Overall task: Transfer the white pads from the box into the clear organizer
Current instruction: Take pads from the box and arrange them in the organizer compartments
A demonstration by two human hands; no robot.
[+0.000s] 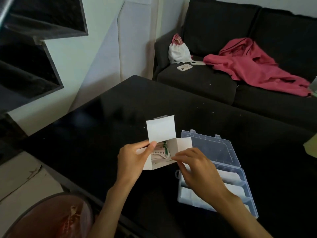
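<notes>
A small white cardboard box lies open on the black table, its lid flap standing up. Inside it I see white pads and a folded leaflet with green print. My left hand grips the box's left side, thumb over the rim. My right hand pinches the box's right front edge with its fingertips. To the right lies the clear organizer with its lid open flat behind it. Several white pads lie in its compartments, partly hidden by my right forearm.
A dark sofa stands behind the table with a pink garment, a white pouch and two phones on it. A round bin with a pink liner sits at lower left. Dark shelves hang on the left wall.
</notes>
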